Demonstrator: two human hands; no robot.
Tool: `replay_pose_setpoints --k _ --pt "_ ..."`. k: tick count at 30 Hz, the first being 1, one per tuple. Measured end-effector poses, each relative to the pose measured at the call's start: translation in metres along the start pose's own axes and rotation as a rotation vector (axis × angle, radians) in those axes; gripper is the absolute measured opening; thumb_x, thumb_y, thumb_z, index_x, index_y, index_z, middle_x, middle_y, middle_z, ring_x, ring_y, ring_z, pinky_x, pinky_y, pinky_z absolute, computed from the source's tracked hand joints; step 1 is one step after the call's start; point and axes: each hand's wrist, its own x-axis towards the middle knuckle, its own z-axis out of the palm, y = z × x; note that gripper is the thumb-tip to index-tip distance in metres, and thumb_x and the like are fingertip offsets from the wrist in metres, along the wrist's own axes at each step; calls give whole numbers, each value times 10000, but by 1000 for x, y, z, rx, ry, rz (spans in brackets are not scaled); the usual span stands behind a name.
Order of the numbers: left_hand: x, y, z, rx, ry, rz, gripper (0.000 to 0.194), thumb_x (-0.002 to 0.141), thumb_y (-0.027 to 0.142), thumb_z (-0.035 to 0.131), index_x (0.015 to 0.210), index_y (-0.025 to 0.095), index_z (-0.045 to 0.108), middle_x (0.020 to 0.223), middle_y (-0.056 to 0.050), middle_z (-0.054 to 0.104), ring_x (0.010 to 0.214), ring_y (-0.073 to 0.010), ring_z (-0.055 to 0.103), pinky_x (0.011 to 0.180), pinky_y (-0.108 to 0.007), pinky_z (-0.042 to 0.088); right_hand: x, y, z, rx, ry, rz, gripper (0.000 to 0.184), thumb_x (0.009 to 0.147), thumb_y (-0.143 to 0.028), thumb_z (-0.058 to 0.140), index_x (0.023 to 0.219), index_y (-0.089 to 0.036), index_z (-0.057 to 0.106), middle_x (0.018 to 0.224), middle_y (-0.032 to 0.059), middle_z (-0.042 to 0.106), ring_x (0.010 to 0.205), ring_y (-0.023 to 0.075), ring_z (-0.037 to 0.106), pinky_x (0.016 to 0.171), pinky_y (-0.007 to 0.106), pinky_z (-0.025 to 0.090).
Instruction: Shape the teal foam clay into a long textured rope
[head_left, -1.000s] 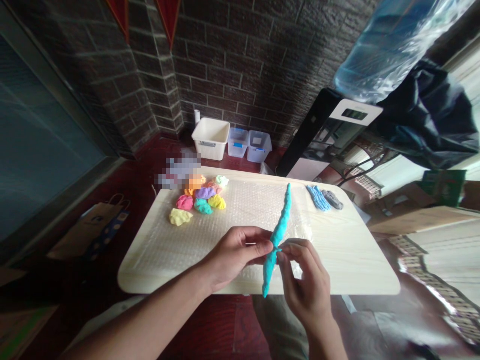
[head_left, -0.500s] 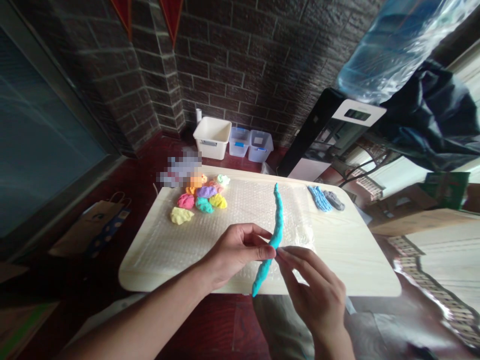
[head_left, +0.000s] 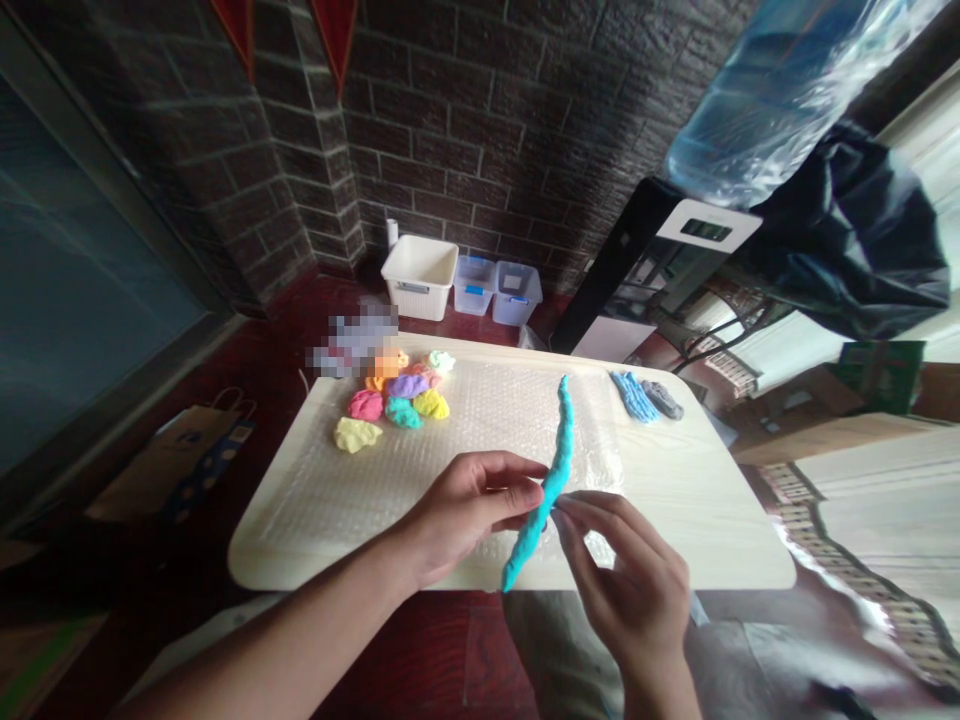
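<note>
A long turquoise roll of modelling clay (head_left: 564,440), lumpy and tapered at both ends, stands slanted above the near part of the table. My left hand (head_left: 469,510) grips its middle from the left, the thumb in front and the fingers behind. At the right side of the same spot, the thumb and forefinger of my right hand (head_left: 634,570) are pinched against the roll; their tips are partly hidden by it. Beyond my left hand lie lumps of clay, among them pale yellow (head_left: 357,434), pink-red (head_left: 366,404), green (head_left: 403,412), purple (head_left: 409,385) and yellow (head_left: 432,403).
Bubble wrap (head_left: 495,400) covers much of the pale table (head_left: 697,500). Blue (head_left: 634,397) and grey (head_left: 663,400) twisted pieces lie at its far right. Behind stand a white basket (head_left: 420,300), two clear bins (head_left: 516,305) and a water dispenser (head_left: 637,260).
The roll's upper end has tipped slightly to the right, and my left thumb has shifted a little on it. Both hands stay at the roll's middle. The view has moved slightly.
</note>
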Motion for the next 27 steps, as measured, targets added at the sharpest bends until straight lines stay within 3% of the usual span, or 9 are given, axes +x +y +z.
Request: replay_pose_setpoints --k 5,15,22,27 --pt "1 0 -2 32 -3 3 498 683 355 952 1085 114 783 948 -97 774 815 -179 727 866 -344 550 -2 1 -1 -38 7 -30 244 927 -51 687 1089 -217 763 987 47 774 867 167 759 784 257 612" --pt "4 -4 -4 126 67 37 465 633 304 974 1029 125 809 898 -86 792 824 -160 703 810 -301 550 3 -8 2 -132 -12 -66 140 927 -70 668 978 -185 728 862 27 749 718 131 713 672 230 578" --pt "3 -2 -3 83 43 41 459 652 306 966 1047 130 811 937 -91 797 830 -156 711 815 -293 547 0 -6 -1 -35 -8 -12 221 924 -63 695 1075 -210 763 971 36 778 850 148 760 788 231 609" --pt "5 -3 -4 111 57 69 457 629 286 977 1026 129 817 903 -87 795 824 -152 701 809 -285 536 1 -7 0 -17 8 -30 234 918 -49 706 1069 -213 776 966 34 791 839 149 774 774 219 618"
